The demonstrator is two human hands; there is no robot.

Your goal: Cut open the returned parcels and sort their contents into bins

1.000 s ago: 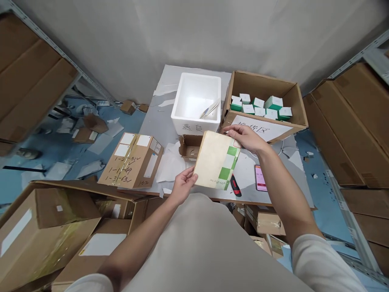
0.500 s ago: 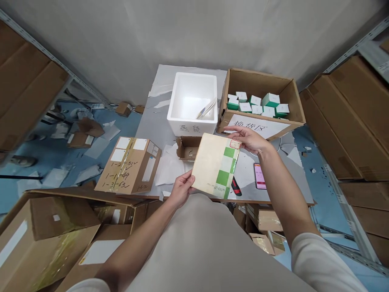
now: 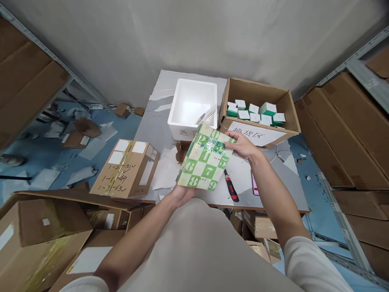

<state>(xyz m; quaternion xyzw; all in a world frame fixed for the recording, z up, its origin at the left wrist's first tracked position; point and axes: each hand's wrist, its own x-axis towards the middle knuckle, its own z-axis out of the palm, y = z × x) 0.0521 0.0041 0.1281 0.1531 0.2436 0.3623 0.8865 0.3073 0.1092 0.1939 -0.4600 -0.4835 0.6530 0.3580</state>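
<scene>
A green and cream checkered book (image 3: 204, 160) with large numerals on its cover is held tilted above the near part of the table. My left hand (image 3: 182, 194) supports it from beneath at the lower edge, its fingers partly hidden under the book. My right hand (image 3: 241, 145) grips the upper right edge, with fingers on the cover. Just right of the book lies a red and black utility knife (image 3: 231, 187). Behind the book is a small open brown box (image 3: 181, 151), mostly covered by it. A phone (image 3: 254, 184) is partly hidden by my right forearm.
At the back of the table (image 3: 146, 125) stand a white foam box (image 3: 178, 101) with thin booklets inside and a cardboard box (image 3: 258, 87) holding several green-and-white cartons. A taped carton (image 3: 124, 170) with handwriting sits at left. Boxes crowd below the table's front edge and the side shelves.
The book has been turned over, from its plain cream back to the numbered front cover. My left hand has shifted beneath it, and my right hand now grips its upper right edge.
</scene>
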